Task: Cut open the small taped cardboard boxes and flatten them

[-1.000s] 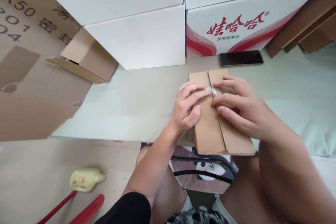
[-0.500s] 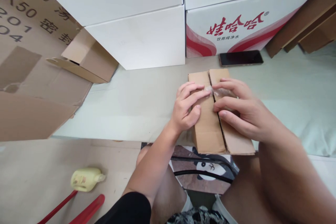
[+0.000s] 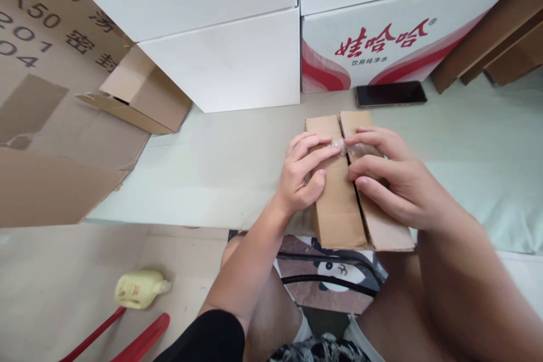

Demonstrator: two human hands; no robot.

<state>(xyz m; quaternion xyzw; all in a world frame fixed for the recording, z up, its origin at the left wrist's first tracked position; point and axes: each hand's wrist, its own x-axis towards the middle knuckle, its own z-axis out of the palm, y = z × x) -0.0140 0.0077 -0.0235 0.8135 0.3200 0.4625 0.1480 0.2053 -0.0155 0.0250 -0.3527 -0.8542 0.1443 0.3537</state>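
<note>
A small brown cardboard box (image 3: pixel 339 209) sits at the table's front edge, its two top flaps meeting at a dark, narrow gap. Clear tape (image 3: pixel 341 146) crosses that gap near the far end. My left hand (image 3: pixel 302 172) rests on the left flap, fingers stretched out and the fingertips reaching the tape. On the right flap lies my right hand (image 3: pixel 394 175), fingers apart and slightly bent, with the fingertips along the gap and by the tape. Part of the tape and of the right flap is hidden under my right hand.
Behind the box, a black phone (image 3: pixel 391 94) lies before a white and red carton (image 3: pixel 373 51). White boxes (image 3: pixel 237 68) stand back left, and a small open carton (image 3: pixel 148 90) leans by a large one (image 3: pixel 80 181). A yellow bottle (image 3: pixel 139 289) lies on the floor.
Almost nothing differs. My right hand and the box appear shifted very slightly to the right, along with the whole view; both hands keep their places on the flaps.
</note>
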